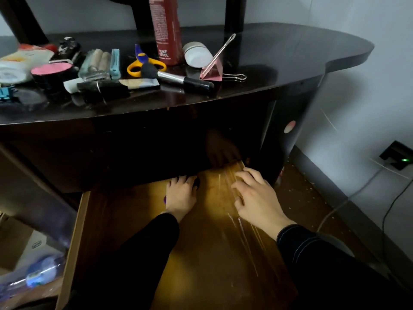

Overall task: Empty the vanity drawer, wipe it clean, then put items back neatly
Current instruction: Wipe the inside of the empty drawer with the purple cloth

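Pulled-out drawer (212, 253) held both hands: right hand (252, 195) lay flat, left hand (181, 194) grip unclear; red bottle (166, 30) read "MAKE SENSE".

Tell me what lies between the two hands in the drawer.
Only bare drawer floor between left hand and right hand, in the head view.

The left hand (181, 195) reaches forward palm-down, fingertips bent under and partly hidden, while the right hand (252, 198) lies flat beside it, fingers spread and relaxed.
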A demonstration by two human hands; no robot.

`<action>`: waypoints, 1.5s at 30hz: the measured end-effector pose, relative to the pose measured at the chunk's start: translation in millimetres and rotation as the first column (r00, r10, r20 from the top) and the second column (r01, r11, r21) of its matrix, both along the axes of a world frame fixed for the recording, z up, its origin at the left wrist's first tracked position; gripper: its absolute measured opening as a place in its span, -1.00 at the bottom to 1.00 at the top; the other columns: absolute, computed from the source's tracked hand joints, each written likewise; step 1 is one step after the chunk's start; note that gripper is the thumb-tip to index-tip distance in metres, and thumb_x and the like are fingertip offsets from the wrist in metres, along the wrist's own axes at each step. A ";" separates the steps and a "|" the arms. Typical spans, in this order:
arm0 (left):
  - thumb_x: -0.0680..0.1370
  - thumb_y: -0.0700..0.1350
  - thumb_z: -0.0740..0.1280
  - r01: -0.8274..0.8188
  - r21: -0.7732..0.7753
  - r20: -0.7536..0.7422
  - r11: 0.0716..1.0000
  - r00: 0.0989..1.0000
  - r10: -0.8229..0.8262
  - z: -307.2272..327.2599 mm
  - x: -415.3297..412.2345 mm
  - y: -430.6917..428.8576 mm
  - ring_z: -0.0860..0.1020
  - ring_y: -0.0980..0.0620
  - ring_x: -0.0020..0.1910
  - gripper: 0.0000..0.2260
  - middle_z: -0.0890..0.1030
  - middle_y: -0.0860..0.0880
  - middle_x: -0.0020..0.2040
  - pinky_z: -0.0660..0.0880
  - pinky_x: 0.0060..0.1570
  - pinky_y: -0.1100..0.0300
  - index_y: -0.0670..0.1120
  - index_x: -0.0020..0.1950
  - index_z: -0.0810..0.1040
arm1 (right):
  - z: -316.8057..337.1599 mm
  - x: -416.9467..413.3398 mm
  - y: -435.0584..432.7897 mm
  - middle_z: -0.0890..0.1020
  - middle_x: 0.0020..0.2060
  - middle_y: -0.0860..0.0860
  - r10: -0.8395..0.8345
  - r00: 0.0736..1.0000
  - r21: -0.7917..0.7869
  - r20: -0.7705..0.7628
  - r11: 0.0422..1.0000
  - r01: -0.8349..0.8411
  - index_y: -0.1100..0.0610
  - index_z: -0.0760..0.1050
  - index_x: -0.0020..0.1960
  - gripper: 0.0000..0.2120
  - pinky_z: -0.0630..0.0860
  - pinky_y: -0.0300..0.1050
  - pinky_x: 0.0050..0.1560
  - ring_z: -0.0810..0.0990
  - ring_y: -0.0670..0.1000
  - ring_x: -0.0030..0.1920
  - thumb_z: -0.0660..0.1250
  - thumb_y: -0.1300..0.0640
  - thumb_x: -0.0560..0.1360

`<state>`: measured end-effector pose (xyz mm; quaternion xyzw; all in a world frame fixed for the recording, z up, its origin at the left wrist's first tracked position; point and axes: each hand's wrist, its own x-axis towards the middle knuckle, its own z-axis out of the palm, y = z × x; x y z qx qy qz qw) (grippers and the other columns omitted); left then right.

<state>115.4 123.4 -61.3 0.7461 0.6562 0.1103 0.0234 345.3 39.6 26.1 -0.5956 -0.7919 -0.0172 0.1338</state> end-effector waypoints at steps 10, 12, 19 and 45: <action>0.61 -0.01 0.26 0.497 -0.239 0.036 0.834 0.863 -0.504 19.4 -14.3 -149.8 0.30 0.00 0.43 -0.58 0.37 0.12 0.46 0.34 0.38 0.05 0.16 0.49 0.41 | 6.5 -0.1 -8.5 0.53 0.28 0.00 0.010 1.000 -0.033 -0.009 0.999 -0.010 0.08 0.63 0.09 -0.80 0.51 0.07 0.26 0.24 0.09 0.51 0.33 0.07 0.52; 0.62 -0.01 0.27 0.545 -0.264 0.001 0.796 0.825 -0.565 25.5 -20.8 -164.6 0.29 0.02 0.45 -0.59 0.38 0.10 0.47 0.32 0.40 0.09 0.14 0.49 0.40 | 8.9 -0.7 -10.3 0.52 0.27 -0.01 0.010 1.000 -0.042 -0.011 0.999 -0.010 0.07 0.63 0.10 -0.80 0.49 0.04 0.29 0.22 0.08 0.52 0.31 0.07 0.54; 0.60 0.01 0.33 0.403 -0.178 -0.010 0.898 0.912 -0.411 27.5 -19.4 -119.9 0.41 -0.10 0.39 -0.56 0.49 -0.06 0.37 0.37 0.30 0.07 0.02 0.45 0.34 | 7.3 -1.1 -9.2 0.54 0.23 -0.03 0.006 1.000 -0.040 -0.028 0.999 -0.007 0.09 0.62 0.08 -0.81 0.50 0.01 0.25 0.22 0.06 0.52 0.30 0.07 0.54; 0.62 0.07 0.28 0.682 -0.266 0.000 0.681 0.706 -0.708 35.3 -13.6 -147.7 0.45 -0.06 0.23 -0.63 0.45 -0.02 0.27 0.48 0.16 0.05 0.13 0.43 0.47 | 10.8 -1.7 -11.5 0.59 0.15 -0.04 -0.003 0.998 -0.050 -0.060 0.999 0.000 0.12 0.64 -0.03 -0.85 0.57 -0.02 0.09 0.26 0.07 0.52 0.30 0.13 0.55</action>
